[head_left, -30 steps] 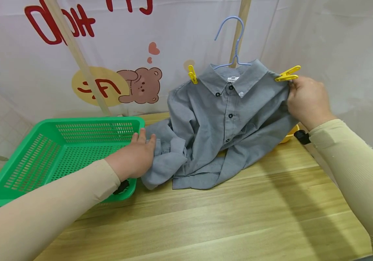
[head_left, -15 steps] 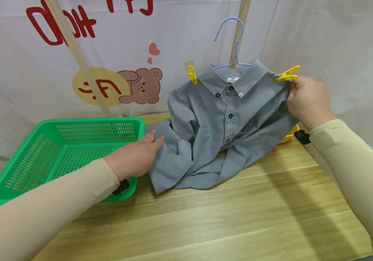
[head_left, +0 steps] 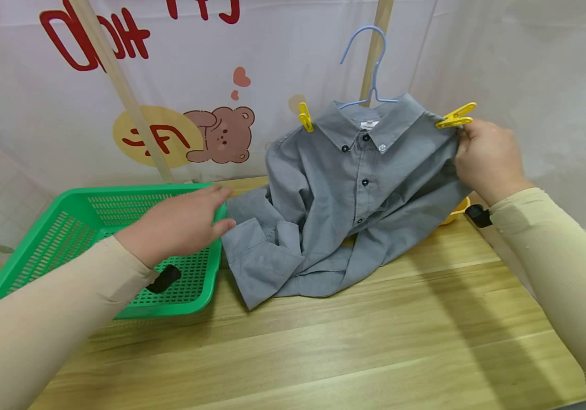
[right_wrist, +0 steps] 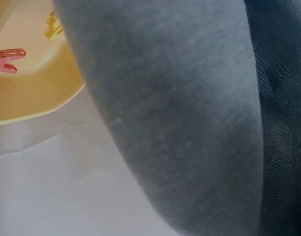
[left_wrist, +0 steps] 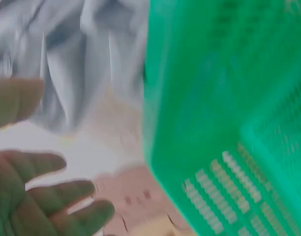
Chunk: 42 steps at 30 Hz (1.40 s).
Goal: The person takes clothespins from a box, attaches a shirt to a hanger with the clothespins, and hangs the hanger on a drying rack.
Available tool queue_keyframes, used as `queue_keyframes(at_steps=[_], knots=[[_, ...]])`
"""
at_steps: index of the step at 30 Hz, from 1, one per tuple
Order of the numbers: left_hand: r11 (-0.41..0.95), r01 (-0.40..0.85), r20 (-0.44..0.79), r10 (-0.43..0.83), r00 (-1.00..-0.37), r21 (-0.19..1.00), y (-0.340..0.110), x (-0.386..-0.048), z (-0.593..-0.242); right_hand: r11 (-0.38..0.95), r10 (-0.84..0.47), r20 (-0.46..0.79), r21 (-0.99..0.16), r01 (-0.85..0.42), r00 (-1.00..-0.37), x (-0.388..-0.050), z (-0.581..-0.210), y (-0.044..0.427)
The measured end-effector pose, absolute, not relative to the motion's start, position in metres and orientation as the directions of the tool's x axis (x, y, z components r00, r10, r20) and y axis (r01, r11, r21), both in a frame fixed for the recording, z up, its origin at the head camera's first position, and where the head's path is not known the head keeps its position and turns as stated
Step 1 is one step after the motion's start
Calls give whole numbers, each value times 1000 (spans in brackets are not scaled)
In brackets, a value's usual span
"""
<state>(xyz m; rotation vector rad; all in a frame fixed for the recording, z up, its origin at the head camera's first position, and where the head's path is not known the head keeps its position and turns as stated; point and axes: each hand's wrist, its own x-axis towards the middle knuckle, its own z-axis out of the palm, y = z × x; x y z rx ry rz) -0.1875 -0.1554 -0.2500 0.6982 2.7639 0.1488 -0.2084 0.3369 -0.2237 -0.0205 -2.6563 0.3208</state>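
Note:
A grey button-up shirt [head_left: 334, 199] is on a blue wire hanger [head_left: 375, 74], its lower part lying on the wooden table. Yellow clothespins sit at both shoulders: the left clothespin [head_left: 305, 118] and the right clothespin [head_left: 455, 115]. My right hand [head_left: 491, 159] grips the shirt at the shoulder beside the right clothespin; its fingertips are partly hidden. My left hand [head_left: 180, 223] hovers over the green basket [head_left: 144, 310] near its right rim, apart from the sleeve. In the left wrist view its fingers [left_wrist: 72, 196] are extended and hold nothing. Shirt fabric [right_wrist: 175, 118] fills much of the right wrist view.
Behind the shirt's right side stands a yellow bowl [right_wrist: 52, 93] with a pink clothespin [right_wrist: 8, 60] and a yellow clothespin [right_wrist: 54, 27] inside. A printed white curtain [head_left: 282, 51] and wooden poles [head_left: 123, 85] rise behind the table [head_left: 354, 341].
My left hand has let the spread-out left sleeve go and moved left over the basket. The cuff now lies flatter on the table. My right hand and the hanger have shifted slightly right.

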Motion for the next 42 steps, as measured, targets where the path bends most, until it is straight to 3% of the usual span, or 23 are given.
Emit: queue_keyframes(at_steps=[8,17,28,42], knots=[[945,130,-150,181,-972,299,-201,-230,-237,979,35,471,-192,-63,-882,-208,-224,336],[854,-5,54,-39,-998,521,-225,-257,-243,981,36,462,-186,-57,-886,-207,-224,335],[866,-68,33,-96,-995,495,-237,-283,-239,980,17,470,-181,-77,-883,-206,-221,328],[872,-91,-14,-96,-995,482,-241,-293,-244,979,16,475,-186,-83,-880,-207,-220,322]])
